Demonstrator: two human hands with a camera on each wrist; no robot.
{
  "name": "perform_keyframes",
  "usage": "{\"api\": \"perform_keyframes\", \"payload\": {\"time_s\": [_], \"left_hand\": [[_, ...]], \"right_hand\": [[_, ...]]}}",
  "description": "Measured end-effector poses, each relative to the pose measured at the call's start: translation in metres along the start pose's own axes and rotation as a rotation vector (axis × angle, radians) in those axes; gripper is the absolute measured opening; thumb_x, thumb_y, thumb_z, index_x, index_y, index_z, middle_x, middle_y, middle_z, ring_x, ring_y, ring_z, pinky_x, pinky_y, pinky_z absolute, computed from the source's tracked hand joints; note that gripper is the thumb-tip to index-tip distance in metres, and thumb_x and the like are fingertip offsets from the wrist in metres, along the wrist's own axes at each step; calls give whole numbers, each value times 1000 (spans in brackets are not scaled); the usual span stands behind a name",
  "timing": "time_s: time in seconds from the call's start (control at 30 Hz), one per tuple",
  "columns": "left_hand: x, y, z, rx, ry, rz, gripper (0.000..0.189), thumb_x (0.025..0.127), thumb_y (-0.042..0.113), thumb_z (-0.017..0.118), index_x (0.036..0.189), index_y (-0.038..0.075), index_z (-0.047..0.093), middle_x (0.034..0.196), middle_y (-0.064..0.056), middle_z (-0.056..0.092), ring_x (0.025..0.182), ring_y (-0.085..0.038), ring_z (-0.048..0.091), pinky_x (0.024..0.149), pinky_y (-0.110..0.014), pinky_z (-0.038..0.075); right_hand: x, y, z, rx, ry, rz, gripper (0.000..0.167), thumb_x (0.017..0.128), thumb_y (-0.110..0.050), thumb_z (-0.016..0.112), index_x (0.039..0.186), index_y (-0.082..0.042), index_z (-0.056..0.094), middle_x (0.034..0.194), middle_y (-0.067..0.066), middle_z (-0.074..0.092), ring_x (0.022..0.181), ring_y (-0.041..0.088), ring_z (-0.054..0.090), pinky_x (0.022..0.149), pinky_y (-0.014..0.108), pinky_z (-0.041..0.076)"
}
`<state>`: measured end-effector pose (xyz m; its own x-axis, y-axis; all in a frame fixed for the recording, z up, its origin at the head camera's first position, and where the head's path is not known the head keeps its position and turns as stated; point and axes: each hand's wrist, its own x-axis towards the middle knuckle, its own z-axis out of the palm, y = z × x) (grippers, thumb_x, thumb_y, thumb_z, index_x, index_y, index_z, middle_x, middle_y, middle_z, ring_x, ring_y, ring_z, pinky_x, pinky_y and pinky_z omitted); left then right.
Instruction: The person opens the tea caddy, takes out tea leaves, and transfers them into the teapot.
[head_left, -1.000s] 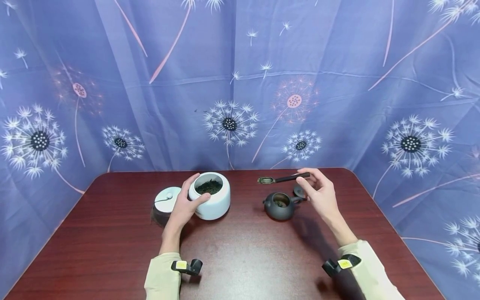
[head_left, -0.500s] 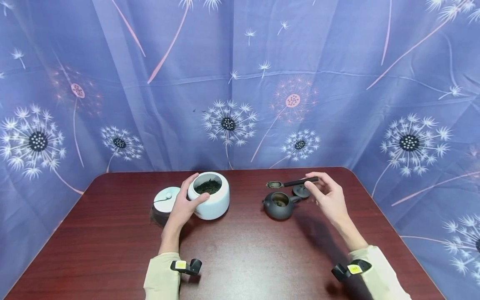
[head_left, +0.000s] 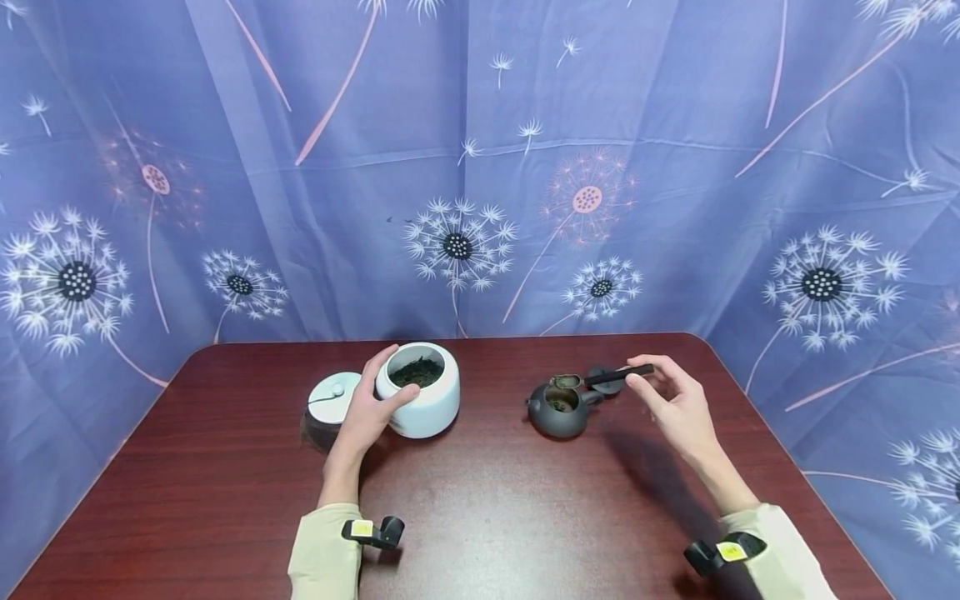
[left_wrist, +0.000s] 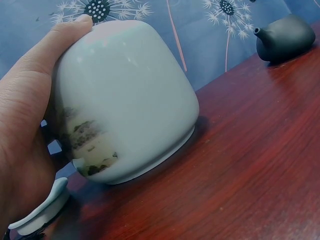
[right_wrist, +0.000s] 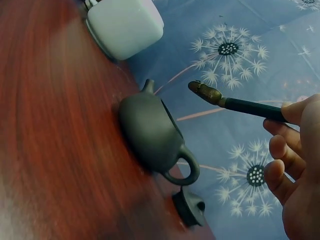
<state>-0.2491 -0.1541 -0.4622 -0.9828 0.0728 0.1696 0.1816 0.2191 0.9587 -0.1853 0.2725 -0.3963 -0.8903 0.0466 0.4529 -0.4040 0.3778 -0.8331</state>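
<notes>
A white ceramic jar [head_left: 435, 412] stands on the table with dark tea leaves [head_left: 417, 372] inside. My left hand [head_left: 367, 414] grips its left side, thumb over the near rim. Between thumb and fingers my right hand [head_left: 681, 412] pinches the dark handle of a tea scoop [head_left: 618, 376]. The scoop's metal bowl is above the back rim of a dark teapot [head_left: 557, 424], level or nearly so, apart from the teapot in the right wrist view. Some leaves lie in the open teapot. Whether the scoop [right_wrist: 205, 93] is full is hard to tell.
The white jar lid [head_left: 332, 403] lies left of the jar, beside my left wrist. Behind the teapot's handle rests its dark lid [right_wrist: 189, 207]. A blue dandelion-print curtain [head_left: 480, 167] hangs behind the dark red table [head_left: 480, 517].
My right hand has moved right and slightly down with the tea scoop, bringing its bowl from the left of the teapot to over its back rim. The left hand and jar stay put.
</notes>
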Motion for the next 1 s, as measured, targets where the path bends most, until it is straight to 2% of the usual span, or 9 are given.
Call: {"api": "perform_keyframes", "payload": {"time_s": [0.17,0.33,0.4,0.6,0.73,0.87,1.0], "left_hand": [[0,0,0,4,-3,0,81,85,33,77,154,25,35,159,-1,32,145,-24,32,117,-52,25],[-1,0,0,0,-1,4,80,85,33,77,154,25,36,159,-1,33,146,-24,32,118,-52,26],[-1,0,0,1,-1,3,79,85,33,77,153,27,36,158,-1,33,146,-24,32,118,-51,25],[0,-1,0,6,1,7,78,85,32,77,153,28,37,158,-1,33,146,-24,32,118,-50,25],[1,0,0,6,2,9,79,85,33,78,153,26,37,158,-1,34,145,-24,32,118,-50,25],[0,0,0,0,6,6,79,85,32,78,153,26,37,158,0,34,145,-23,33,118,-49,26],[0,-1,0,4,4,7,79,85,32,77,153,27,37,158,0,34,145,-23,33,118,-49,26]], "right_hand": [[-6,-10,-4,-87,-3,7,24,91,0,67,115,1,63,78,-14,67,56,-1,52,47,25,42],[-8,-7,-7,-164,-3,-48,24,89,2,69,113,0,66,80,-13,67,60,8,56,53,26,40],[-9,-2,-7,-196,-3,-89,25,88,4,69,112,-1,66,79,-11,67,60,10,55,53,26,38],[-8,26,-6,-295,-36,-263,32,84,9,72,112,-7,68,82,-1,68,56,2,49,50,19,36],[-7,37,-7,-343,-70,-353,37,82,9,73,112,-12,69,91,-2,68,58,-1,47,52,15,37],[-7,37,-8,-358,-84,-366,36,84,6,74,112,-16,70,94,-5,67,63,1,50,56,19,39],[-8,34,-8,-358,-61,-371,35,81,6,76,110,-14,71,88,-2,68,62,2,51,55,20,39]]}}
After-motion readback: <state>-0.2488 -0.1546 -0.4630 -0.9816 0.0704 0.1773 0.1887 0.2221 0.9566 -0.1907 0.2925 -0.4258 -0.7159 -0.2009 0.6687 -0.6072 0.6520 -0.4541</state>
